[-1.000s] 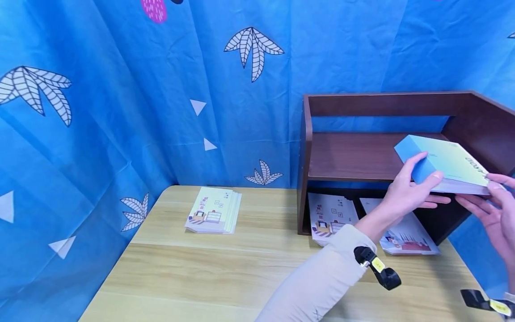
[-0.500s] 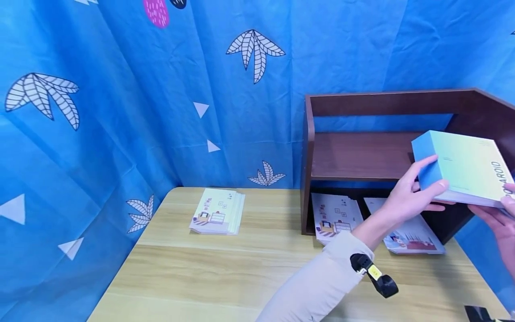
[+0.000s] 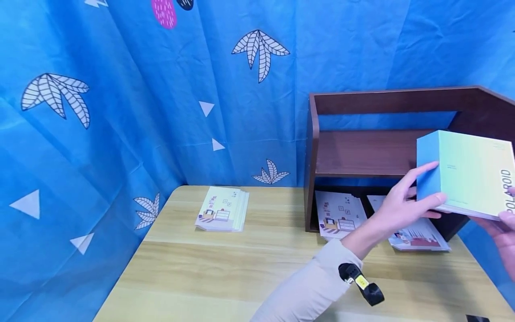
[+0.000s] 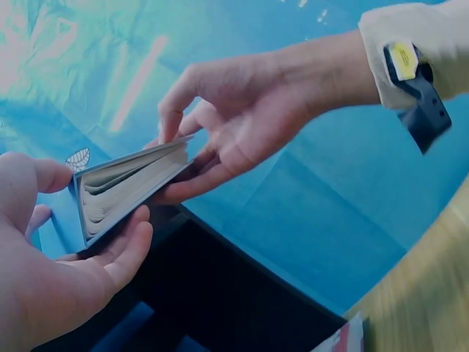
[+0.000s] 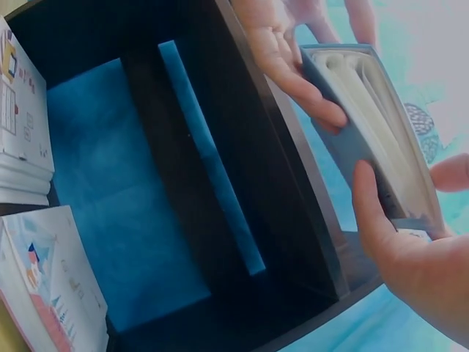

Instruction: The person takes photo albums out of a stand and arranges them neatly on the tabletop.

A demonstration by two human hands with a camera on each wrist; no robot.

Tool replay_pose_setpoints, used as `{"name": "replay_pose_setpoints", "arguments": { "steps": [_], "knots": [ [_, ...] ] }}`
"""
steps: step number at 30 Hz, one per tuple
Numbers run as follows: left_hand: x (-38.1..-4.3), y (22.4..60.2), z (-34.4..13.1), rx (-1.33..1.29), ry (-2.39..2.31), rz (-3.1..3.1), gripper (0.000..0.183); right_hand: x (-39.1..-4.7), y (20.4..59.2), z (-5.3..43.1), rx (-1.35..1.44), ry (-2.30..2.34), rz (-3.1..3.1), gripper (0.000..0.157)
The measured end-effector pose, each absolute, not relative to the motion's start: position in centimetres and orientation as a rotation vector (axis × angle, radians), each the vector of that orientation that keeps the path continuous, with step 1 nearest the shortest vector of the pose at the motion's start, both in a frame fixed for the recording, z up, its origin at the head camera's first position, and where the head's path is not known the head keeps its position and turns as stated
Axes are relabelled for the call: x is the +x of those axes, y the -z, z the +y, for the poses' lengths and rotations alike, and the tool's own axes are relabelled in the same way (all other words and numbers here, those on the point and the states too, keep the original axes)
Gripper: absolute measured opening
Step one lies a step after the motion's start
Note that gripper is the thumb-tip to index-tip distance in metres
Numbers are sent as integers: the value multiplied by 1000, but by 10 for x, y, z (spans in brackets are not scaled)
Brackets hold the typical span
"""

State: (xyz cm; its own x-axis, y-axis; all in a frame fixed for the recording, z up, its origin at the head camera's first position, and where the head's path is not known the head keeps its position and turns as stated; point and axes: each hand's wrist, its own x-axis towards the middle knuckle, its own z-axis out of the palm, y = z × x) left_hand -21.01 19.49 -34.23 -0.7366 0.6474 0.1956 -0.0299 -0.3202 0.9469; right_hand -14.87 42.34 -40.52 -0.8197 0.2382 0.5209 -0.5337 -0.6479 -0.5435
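Observation:
A photo album (image 3: 474, 174) with a pale green-yellow cover marked POLAROID and a blue spine is held up at the right, in front of the shelf. My left hand (image 3: 410, 197) grips its spine side, thumb and fingers on opposite faces. At the opposite edge my right hand (image 3: 503, 237) pinches the album, partly cut off by the frame in the head view. In the left wrist view the right hand (image 4: 249, 110) has fingers above and below the album (image 4: 132, 183). White page edges show between the covers in the right wrist view, and the album (image 5: 374, 132) is tilted there.
A dark brown two-tier shelf (image 3: 362, 154) stands at the back right of the wooden table (image 3: 201, 277). Its lower tier holds two stacks of illustrated booklets, a left stack (image 3: 339, 212) and a right stack (image 3: 422, 237). Another booklet stack (image 3: 221, 209) lies at the table's back left.
Both hands have shifted the album slightly to the right and tilted it, so its front cover faces the head camera more. The head view has turned a little.

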Motion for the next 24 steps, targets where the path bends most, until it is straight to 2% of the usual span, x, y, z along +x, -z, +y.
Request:
{"name": "replay_pose_setpoints", "arguments": {
  "steps": [4,11,20,24],
  "knots": [
    [-211,350,182,831,-2095,1470,64,-147,406,411,681,-2595,-768,58],
    [-210,356,170,896,-2089,1485,65,-143,411,396,710,-2585,-775,55],
    [-200,366,153,1046,-1924,1845,67,-132,418,386,677,-2507,-907,61],
    [-195,367,145,1031,-1929,1904,66,-129,422,380,669,-2506,-909,64]
  ]
}}
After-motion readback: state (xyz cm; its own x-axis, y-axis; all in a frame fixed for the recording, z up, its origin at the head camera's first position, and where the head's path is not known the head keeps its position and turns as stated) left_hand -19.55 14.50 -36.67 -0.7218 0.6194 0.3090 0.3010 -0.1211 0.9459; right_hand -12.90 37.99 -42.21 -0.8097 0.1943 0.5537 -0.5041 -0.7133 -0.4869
